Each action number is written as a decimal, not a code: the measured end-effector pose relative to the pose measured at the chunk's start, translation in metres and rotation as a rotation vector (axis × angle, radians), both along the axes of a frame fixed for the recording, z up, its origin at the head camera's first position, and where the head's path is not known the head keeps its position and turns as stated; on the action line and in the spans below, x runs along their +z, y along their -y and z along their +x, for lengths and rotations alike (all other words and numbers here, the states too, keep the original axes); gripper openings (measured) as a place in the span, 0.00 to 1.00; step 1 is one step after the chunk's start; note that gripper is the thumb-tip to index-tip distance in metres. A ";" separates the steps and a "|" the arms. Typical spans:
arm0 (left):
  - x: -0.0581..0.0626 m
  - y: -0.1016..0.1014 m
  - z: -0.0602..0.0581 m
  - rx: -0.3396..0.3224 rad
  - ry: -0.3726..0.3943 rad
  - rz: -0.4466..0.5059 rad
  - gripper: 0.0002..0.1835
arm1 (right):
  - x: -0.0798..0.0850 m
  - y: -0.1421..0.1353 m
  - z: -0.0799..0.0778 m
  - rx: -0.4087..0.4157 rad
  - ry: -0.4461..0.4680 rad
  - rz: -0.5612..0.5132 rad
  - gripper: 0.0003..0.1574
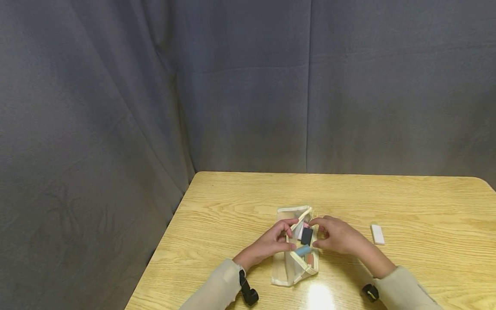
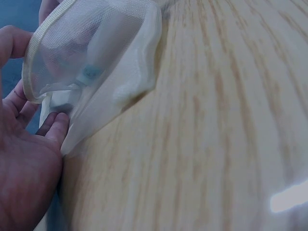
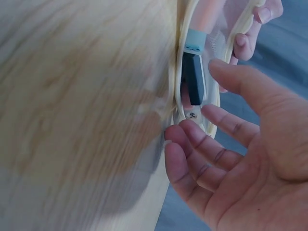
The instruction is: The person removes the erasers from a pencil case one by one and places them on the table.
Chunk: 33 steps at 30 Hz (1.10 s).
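A pale mesh pouch (image 1: 281, 275) lies on the table with its mouth spread toward the right. Inside it show a dark rectangular block (image 1: 306, 236), a light-blue piece (image 1: 303, 250) and some pink, white and orange bits. My left hand (image 1: 270, 241) grips the pouch's left rim with bent fingers, which the left wrist view shows at the mesh edge (image 2: 30, 62). At the mouth's right side is my right hand (image 1: 339, 234). Its thumb and fingers (image 3: 221, 159) are spread apart around the opening, and nothing is pinched between them.
To the right of the right hand, a white rectangular block (image 1: 377, 234) lies on the wooden table (image 1: 434, 241). Grey curtains (image 1: 248, 107) hang behind the table and along its left side. Both wrists wear black straps (image 1: 248, 290).
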<state>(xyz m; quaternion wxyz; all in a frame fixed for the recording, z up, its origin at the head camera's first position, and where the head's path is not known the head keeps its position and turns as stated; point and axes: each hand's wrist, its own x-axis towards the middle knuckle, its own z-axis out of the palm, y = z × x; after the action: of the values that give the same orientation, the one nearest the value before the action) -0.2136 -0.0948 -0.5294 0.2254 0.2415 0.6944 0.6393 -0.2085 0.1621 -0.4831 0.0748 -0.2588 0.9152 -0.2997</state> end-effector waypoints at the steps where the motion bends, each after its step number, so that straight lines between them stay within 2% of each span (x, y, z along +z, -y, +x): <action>1: 0.000 0.000 0.000 0.002 -0.004 -0.001 0.16 | 0.000 0.001 0.000 -0.006 0.004 0.004 0.33; 13: -0.001 0.000 0.000 -0.001 0.003 0.003 0.16 | 0.001 0.013 0.000 -0.067 0.028 0.100 0.31; 21: 0.001 0.000 0.000 0.001 0.005 -0.005 0.16 | 0.001 0.018 0.000 -0.077 0.021 0.153 0.32; 33: 0.001 -0.001 0.001 -0.008 -0.025 -0.012 0.15 | -0.003 0.022 0.001 -0.094 -0.044 0.223 0.31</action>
<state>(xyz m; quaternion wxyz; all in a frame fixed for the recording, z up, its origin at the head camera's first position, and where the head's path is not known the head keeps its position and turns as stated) -0.2129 -0.0942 -0.5280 0.2205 0.2508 0.6999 0.6313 -0.2073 0.1400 -0.4859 0.0690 -0.2121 0.9554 -0.1934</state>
